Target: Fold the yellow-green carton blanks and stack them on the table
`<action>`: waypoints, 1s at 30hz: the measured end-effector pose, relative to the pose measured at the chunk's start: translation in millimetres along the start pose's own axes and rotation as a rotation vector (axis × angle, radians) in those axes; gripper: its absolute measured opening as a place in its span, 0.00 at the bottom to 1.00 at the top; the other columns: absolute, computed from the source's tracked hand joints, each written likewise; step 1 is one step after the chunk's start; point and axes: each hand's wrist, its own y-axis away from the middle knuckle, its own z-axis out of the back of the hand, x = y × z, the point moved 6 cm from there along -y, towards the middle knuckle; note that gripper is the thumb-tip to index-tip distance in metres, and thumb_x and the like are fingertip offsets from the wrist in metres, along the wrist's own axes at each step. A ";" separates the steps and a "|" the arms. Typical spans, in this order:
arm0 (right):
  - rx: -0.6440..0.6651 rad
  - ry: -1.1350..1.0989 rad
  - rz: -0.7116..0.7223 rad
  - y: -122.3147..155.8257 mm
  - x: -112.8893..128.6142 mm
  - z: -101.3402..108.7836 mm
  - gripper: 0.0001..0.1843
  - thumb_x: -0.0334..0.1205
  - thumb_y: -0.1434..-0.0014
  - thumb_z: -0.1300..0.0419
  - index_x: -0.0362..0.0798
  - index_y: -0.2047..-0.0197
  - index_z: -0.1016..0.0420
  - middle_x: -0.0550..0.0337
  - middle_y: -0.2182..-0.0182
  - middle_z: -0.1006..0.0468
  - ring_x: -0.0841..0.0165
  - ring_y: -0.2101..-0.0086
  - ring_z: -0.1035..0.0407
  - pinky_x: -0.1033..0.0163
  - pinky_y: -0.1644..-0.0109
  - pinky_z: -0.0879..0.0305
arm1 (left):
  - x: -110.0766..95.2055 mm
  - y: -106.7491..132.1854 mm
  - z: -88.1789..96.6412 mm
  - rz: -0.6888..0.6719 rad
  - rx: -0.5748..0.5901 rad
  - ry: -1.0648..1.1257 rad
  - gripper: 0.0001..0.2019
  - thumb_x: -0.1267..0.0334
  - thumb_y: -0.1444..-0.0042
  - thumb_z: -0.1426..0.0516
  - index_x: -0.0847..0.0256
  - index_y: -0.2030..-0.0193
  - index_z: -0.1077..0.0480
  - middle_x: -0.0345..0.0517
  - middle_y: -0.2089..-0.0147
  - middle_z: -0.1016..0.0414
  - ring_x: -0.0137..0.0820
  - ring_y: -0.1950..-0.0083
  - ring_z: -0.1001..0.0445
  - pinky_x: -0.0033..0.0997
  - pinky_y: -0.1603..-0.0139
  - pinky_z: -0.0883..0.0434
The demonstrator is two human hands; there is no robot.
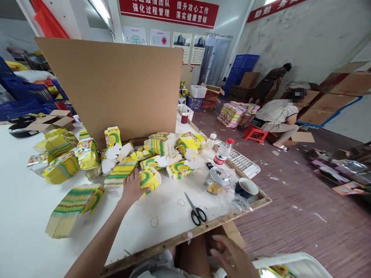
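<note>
My left hand (132,190) reaches over the table, its fingers stretched out against a stack of flattened yellow-and-green cartons (121,170) and its thumb apart. Beside the thumb lies a yellow carton (151,178), touching the hand; no firm grip on it shows. Below the table's front edge, my right hand (232,253) hangs with fingers apart and nothing in them. A white tub (304,258) with yellow packs stands near it at the bottom right. Black-handled scissors (195,211) rest on the table, with two rubber bands (154,221) to their left.
More carton stacks (71,210) lie around a tall cardboard sheet (116,88). On the right stand a glass jar (217,181), a mug (246,188) and a red-capped bottle (222,152). A person (278,112) sits on a red stool (255,133); another person (269,81) bends behind.
</note>
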 end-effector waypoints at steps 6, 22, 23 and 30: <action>0.281 -0.006 0.081 -36.2 82.1 -72.0 0.20 0.44 0.41 0.44 0.47 0.48 0.25 0.54 0.58 0.19 0.63 0.63 0.25 0.60 0.56 0.30 | -8.7 18.0 2.1 -0.216 0.247 -0.115 0.34 0.65 0.57 0.36 0.65 0.41 0.37 0.66 0.42 0.29 0.59 0.39 0.33 0.60 0.38 0.39; 0.000 0.508 -0.128 -95.8 38.7 -71.3 0.04 0.31 0.39 0.41 0.43 0.59 0.27 0.45 0.60 0.20 0.54 0.57 0.24 0.58 0.55 0.35 | -54.8 63.6 -22.0 -0.474 0.384 0.082 0.32 0.86 0.48 0.56 0.59 0.39 0.33 0.54 0.33 0.32 0.37 0.32 0.35 0.44 0.31 0.35; -0.013 0.506 -0.129 -95.4 37.0 -69.8 0.05 0.30 0.40 0.41 0.44 0.59 0.28 0.45 0.60 0.21 0.54 0.57 0.25 0.58 0.54 0.36 | -52.0 63.4 -18.6 -0.437 0.351 0.102 0.26 0.83 0.43 0.55 0.61 0.42 0.31 0.56 0.37 0.30 0.38 0.34 0.33 0.44 0.33 0.34; -0.091 0.343 -0.167 -90.3 26.5 -52.5 0.05 0.30 0.51 0.36 0.46 0.72 0.29 0.38 0.60 0.24 0.40 0.50 0.34 0.45 0.47 0.44 | -54.4 56.8 -12.5 -0.400 0.356 0.177 0.08 0.71 0.43 0.41 0.57 0.57 0.29 0.49 0.47 0.30 0.43 0.40 0.34 0.48 0.38 0.34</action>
